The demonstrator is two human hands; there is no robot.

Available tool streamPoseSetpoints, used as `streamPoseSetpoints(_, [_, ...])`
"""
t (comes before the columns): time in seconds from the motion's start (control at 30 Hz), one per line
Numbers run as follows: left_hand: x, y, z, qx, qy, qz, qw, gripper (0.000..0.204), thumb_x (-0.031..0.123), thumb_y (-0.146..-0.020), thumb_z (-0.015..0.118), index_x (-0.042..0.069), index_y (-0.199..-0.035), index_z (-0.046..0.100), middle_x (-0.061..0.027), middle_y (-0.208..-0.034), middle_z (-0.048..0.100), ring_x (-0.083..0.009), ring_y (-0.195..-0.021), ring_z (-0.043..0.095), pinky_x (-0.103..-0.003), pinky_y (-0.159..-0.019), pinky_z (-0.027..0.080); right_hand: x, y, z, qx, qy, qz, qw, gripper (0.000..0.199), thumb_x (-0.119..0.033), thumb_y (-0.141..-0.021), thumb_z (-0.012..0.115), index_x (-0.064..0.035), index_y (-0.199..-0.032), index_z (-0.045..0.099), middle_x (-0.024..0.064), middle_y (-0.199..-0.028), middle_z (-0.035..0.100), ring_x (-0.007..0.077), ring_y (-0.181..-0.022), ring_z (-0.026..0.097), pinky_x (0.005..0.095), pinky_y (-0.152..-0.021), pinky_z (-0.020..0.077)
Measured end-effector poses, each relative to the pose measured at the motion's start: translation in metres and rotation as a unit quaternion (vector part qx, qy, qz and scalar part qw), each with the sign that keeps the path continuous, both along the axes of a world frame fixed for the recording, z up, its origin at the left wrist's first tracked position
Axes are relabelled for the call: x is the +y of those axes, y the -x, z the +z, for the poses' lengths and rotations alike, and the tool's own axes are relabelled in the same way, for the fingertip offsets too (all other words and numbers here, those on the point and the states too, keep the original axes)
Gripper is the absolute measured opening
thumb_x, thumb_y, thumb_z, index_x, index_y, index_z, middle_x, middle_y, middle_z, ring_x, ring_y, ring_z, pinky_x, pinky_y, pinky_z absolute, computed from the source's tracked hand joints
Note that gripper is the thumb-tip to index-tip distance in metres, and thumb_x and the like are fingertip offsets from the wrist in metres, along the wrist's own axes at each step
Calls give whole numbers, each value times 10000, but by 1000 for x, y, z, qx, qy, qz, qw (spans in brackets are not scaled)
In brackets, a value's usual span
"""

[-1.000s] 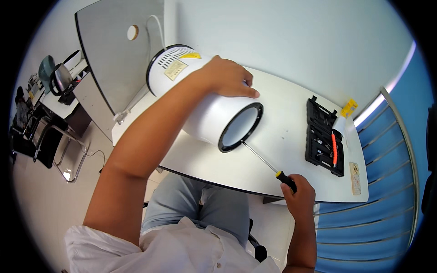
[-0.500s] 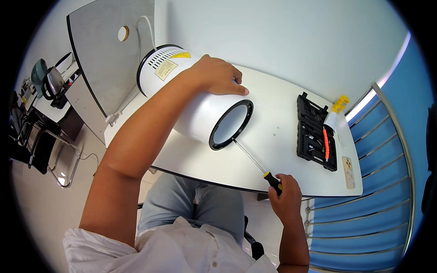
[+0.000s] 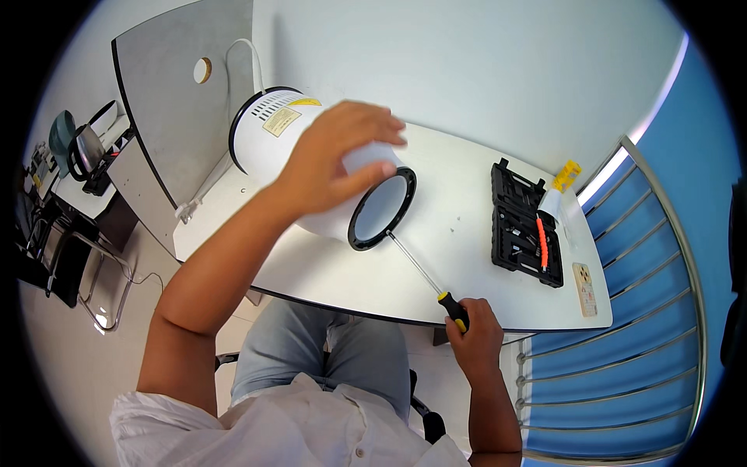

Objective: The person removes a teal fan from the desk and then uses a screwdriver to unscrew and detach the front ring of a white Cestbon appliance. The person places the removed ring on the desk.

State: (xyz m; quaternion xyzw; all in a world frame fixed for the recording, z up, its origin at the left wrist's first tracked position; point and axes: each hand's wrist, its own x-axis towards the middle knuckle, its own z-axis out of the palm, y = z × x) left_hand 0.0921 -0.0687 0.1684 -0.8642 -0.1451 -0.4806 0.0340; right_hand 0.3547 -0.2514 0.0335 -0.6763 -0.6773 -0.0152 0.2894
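A white cylindrical appliance point(image 3: 263, 156) lies on its side on the table, its open-looking end framed by a black ring point(image 3: 409, 198) and facing right. Over its body hovers my left hand point(image 3: 334, 156), thumb and fingers spread and slightly blurred, holding nothing; whether it touches the casing I cannot tell. My right hand point(image 3: 479, 338) is wrapped round the black and yellow handle of a long screwdriver point(image 3: 418, 266) at the table's front edge. The screwdriver's tip meets the lower part of the black ring.
On the table's right lies an open black tool case point(image 3: 506, 253) with an orange flexible shaft point(image 3: 542, 243). A yellow and white item point(image 3: 566, 177) and a phone point(image 3: 583, 288) are beside it. Metal railing point(image 3: 677, 233) runs along the right; a grey partition point(image 3: 179, 101) stands left.
My left hand has come off its grip on the appliance's upper side, moving left and opening. My right hand keeps the screwdriver at the ring. The whole view has shifted slightly.
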Motion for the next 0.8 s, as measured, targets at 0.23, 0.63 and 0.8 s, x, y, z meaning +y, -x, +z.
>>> streamPoseSetpoints(0.23, [-41, -31, -40, 191, -39, 62, 979, 328, 94, -641, 759, 130, -957, 680, -35, -1230, 559, -281, -1264, 427, -454, -1003, 379, -22, -6, 8, 57, -8, -10, 998, 297, -113, -721, 710, -60, -970, 556, 93, -856, 561, 274, -730, 592, 364, -625, 472])
streamPoseSetpoints(0.63, [-41, -72, -50, 261, -36, 70, 962, 96, 119, -676, 758, 137, -753, 703, 17, -1137, 624, -228, -1272, 421, -482, -1032, 336, -47, -29, 7, 110, -20, -5, 994, 302, -115, -722, 707, -50, -971, 549, 103, -851, 551, 285, -726, 583, 369, -628, 467])
streamPoseSetpoints(0.8, [-32, -83, -57, 150, 237, -48, 959, 97, 129, -748, 739, 127, -842, 717, -39, -995, 660, -214, -1037, 573, -360, -869, 449, -53, -43, 0, 158, -40, -38, 986, 295, -105, -725, 706, -33, -971, 559, 118, -858, 563, 286, -750, 595, 352, -662, 477])
